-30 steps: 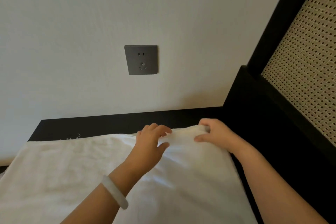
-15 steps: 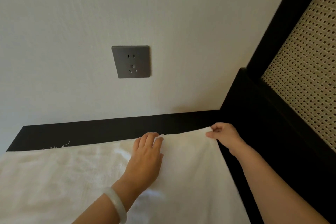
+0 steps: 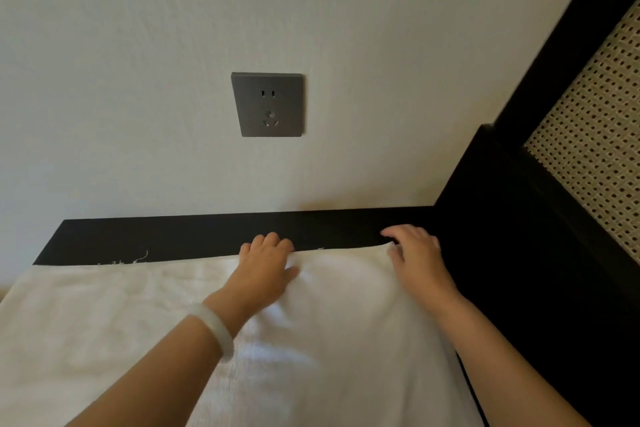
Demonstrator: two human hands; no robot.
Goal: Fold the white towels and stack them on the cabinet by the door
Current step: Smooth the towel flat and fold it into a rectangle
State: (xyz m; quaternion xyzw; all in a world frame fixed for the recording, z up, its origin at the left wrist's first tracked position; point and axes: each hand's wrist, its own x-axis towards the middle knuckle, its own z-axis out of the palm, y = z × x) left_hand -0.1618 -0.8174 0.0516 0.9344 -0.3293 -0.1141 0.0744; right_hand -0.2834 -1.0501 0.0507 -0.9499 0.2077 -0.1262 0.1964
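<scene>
Left hand [image 3: 266, 269]: I see it palm down, fingers straight and slightly spread, pressing the towel at its far edge.
Right hand [image 3: 417, 256]: palm down on the towel's far right corner, fingers relaxed, tips reaching onto the dark top.
Bangle [image 3: 216, 329]: white, on the left wrist.
Towel [image 3: 104, 322]: white, spread flat on the cabinet, loose threads at its far left edge.
Cabinet [image 3: 173, 236]: black; I see a bare strip between towel and wall.
Socket [image 3: 268, 104]: grey, on the wall above the hands.
Panel [image 3: 595, 149]: woven cane in a black frame, at right.
</scene>
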